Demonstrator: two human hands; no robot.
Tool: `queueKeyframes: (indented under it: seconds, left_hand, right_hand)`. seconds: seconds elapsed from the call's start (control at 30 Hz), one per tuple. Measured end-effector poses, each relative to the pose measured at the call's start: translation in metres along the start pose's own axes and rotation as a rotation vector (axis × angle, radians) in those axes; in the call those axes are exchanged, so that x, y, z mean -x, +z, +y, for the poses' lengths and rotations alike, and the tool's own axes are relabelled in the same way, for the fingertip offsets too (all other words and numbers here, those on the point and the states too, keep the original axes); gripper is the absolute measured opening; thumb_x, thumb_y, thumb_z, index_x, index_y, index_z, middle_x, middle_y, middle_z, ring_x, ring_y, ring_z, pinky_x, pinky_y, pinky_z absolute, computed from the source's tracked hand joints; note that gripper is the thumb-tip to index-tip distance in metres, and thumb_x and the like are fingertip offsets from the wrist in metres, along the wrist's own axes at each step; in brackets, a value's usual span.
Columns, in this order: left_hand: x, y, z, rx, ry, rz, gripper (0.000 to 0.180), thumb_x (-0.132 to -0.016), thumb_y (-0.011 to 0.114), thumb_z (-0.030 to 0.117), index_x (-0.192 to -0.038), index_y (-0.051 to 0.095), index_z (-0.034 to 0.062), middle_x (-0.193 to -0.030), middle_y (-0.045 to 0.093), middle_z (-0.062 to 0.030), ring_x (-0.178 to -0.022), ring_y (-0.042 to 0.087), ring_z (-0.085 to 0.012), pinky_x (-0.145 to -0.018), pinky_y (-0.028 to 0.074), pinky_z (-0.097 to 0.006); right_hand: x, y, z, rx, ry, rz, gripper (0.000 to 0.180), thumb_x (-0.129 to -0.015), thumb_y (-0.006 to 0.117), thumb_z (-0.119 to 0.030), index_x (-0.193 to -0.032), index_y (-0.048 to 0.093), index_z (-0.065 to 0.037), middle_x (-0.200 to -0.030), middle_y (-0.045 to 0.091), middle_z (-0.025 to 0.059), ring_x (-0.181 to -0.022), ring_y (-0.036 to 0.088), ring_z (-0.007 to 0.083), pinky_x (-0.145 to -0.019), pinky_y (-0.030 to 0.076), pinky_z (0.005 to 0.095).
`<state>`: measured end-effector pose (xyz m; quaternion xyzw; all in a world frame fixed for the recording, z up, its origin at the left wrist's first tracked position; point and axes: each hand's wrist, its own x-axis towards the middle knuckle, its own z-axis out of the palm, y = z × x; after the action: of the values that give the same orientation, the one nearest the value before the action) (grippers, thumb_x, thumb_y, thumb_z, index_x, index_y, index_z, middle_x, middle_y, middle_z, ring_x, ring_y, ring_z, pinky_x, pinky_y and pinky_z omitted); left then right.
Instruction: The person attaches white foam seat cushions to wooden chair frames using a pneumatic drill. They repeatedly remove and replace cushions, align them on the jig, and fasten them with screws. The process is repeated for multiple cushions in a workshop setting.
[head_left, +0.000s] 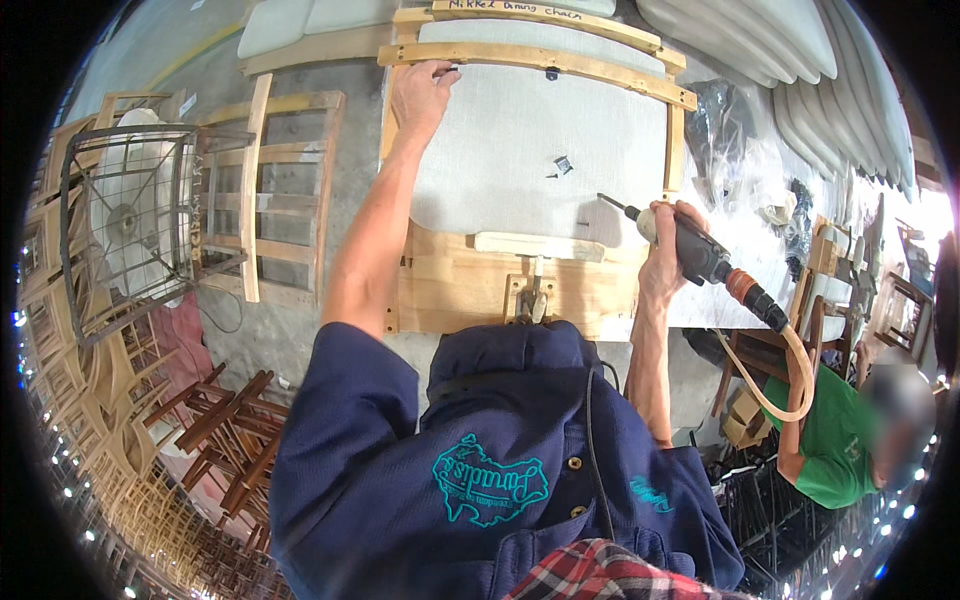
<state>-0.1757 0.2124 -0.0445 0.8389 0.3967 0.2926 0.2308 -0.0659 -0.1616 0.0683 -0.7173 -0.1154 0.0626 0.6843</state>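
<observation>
One bracket [552,73] sat near the panel's [480,150] far edge, hardware [563,165] lay unfitted, my left hand [424,92] pinched a small part [454,68], my right hand [664,245] gripped a drill [702,252].

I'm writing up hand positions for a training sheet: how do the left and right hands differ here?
The left hand is stretched out to the curved wooden rail; the right hand is closer to the body. The left hand appears to pinch a small piece, too small to identify, while the right hand wraps around a drill. Both hands are bare, with forearms uncovered.
</observation>
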Motion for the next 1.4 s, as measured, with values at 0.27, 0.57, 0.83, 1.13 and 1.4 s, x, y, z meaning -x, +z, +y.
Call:
queueKeyframes:
  seconds: [0.27, 0.57, 0.83, 1.13, 1.4]
  left_hand:
    - [-0.019, 0.004, -0.011, -0.256, 0.139, 0.238, 0.051, -0.078, 0.085, 0.046, -0.118, 0.074, 0.0156, -0.125, 0.069, -0.0066, -0.119, 0.057, -0.0314, -0.105, 0.038, -0.054]
    - [-0.043, -0.005, -0.035, -0.303, 0.312, -0.034, 0.069, -0.072, 0.079, 0.066, -0.122, 0.075, 0.0192, -0.123, 0.072, -0.0059, -0.126, 0.057, -0.027, -0.109, 0.03, -0.061]
    - [-0.056, -0.025, -0.007, -0.454, 0.207, -0.304, 0.069, -0.079, 0.073, 0.069, -0.128, 0.072, 0.0199, -0.122, 0.072, -0.0097, -0.124, 0.059, -0.0296, -0.112, 0.032, -0.055]
    - [-0.015, -0.006, 0.024, -0.134, 0.361, 0.006, 0.054, -0.083, 0.078, 0.05, -0.123, 0.073, 0.0136, -0.12, 0.071, -0.0103, -0.119, 0.061, -0.0295, -0.102, 0.044, -0.045]
    - [0.071, 0.014, 0.12, 0.167, 0.296, -0.636, 0.034, -0.089, 0.073, 0.037, -0.11, 0.076, 0.0095, -0.105, 0.073, -0.0092, -0.101, 0.068, -0.028, -0.088, 0.054, -0.039]
  right_hand:
    - [-0.001, 0.0, -0.001, -0.037, -0.001, -0.011, 0.029, -0.093, 0.071, -0.004, -0.118, 0.057, -0.003, -0.103, 0.07, 0.0152, -0.101, 0.07, 0.0237, -0.096, 0.053, 0.0416]
    - [-0.004, 0.0, 0.001, 0.02, -0.032, -0.014, 0.028, -0.092, 0.071, -0.003, -0.117, 0.057, -0.003, -0.102, 0.071, 0.0153, -0.099, 0.07, 0.0245, -0.096, 0.053, 0.0411]
    - [-0.003, 0.002, -0.001, -0.048, -0.036, -0.014, 0.028, -0.092, 0.071, -0.002, -0.117, 0.058, -0.003, -0.1, 0.071, 0.0154, -0.098, 0.071, 0.0242, -0.095, 0.054, 0.0409]
    - [-0.001, 0.0, -0.022, -0.155, -0.121, 0.025, 0.025, -0.092, 0.07, -0.002, -0.114, 0.057, -0.003, -0.101, 0.072, 0.015, -0.1, 0.07, 0.0239, -0.097, 0.052, 0.0403]
    - [-0.001, -0.007, -0.047, -0.188, -0.108, 0.036, 0.025, -0.093, 0.068, -0.003, -0.114, 0.055, -0.002, -0.099, 0.072, 0.0141, -0.101, 0.069, 0.0223, -0.097, 0.051, 0.0379]
